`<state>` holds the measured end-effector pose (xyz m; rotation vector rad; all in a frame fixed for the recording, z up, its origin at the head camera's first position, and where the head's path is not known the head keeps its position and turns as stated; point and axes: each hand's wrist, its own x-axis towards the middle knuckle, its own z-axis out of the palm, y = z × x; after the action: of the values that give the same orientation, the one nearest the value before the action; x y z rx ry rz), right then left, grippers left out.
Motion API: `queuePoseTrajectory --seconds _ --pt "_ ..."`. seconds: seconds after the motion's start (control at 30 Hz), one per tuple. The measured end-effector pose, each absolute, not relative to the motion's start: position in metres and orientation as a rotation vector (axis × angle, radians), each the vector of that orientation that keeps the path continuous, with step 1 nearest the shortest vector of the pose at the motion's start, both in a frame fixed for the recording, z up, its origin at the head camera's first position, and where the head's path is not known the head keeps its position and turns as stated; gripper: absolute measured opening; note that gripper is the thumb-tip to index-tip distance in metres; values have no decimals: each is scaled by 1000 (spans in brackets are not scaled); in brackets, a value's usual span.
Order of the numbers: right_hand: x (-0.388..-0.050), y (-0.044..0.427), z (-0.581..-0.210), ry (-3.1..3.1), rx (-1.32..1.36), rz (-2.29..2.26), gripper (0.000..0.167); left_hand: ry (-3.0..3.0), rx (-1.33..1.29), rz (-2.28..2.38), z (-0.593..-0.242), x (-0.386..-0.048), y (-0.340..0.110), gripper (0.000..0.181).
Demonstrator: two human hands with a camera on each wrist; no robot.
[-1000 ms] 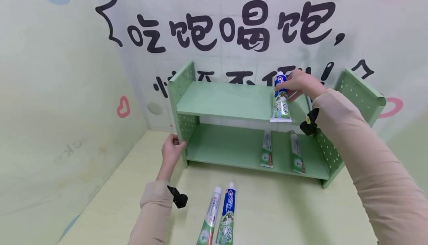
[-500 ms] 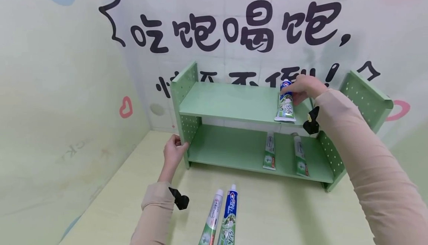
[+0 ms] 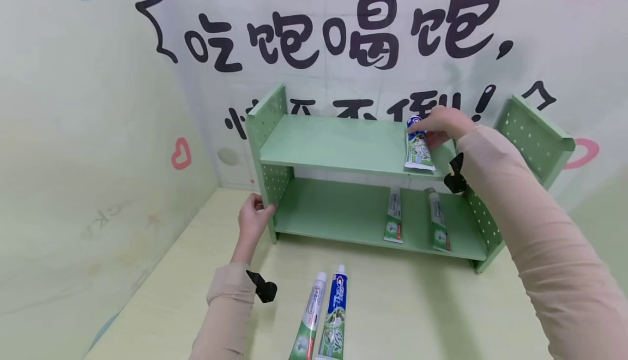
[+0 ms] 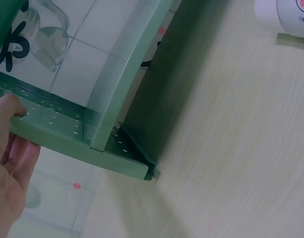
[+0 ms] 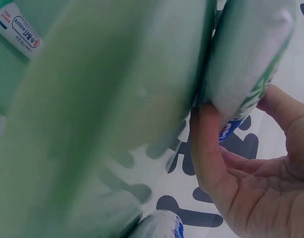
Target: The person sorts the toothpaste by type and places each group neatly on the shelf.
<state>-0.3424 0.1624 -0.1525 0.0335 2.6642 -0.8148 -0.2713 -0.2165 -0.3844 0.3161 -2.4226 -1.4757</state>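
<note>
A green two-tier shelf (image 3: 338, 144) stands against the wall. My left hand (image 3: 253, 219) grips the edge of its left side panel, thumb on one side and fingers on the other, as the left wrist view shows with the hand (image 4: 12, 168) on the panel (image 4: 68, 146). On the upper tier, towards the right, my right hand (image 3: 448, 124) pinches a blue, white and green toothpaste tube (image 3: 418, 150), cap end away from me. The right wrist view has that tube (image 5: 246, 59) between thumb and fingers of the hand (image 5: 261, 173).
On the lower tier lie two white and green tubes (image 3: 394, 215) (image 3: 438, 221). In front of the shelf, a white and green tube (image 3: 311, 316) and a blue and green tube (image 3: 336, 316) lie on the table (image 3: 392, 305). Part of another tube (image 5: 162, 225) shows low in the right wrist view.
My right hand and its tube have moved slightly right and lower onto the upper tier. My left hand keeps its grip on the side panel.
</note>
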Motion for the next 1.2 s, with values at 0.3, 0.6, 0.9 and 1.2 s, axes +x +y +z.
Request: queuePoseTrajectory --seconds 0.3,0.6,0.9,1.2 --pt "-328 158 -140 2717 -21 -813 66 -2408 310 -1479 -384 -270 -220 29" --pt "-308 152 -118 2738 -173 -763 78 -2383 305 -1488 -384 -274 -224 30" --pt "-287 145 -110 2720 -181 -836 78 -2400 311 -1478 -382 -276 -221 30" --pt "-270 145 -114 2724 -205 -841 76 -2428 315 -1477 -384 -272 -218 31"
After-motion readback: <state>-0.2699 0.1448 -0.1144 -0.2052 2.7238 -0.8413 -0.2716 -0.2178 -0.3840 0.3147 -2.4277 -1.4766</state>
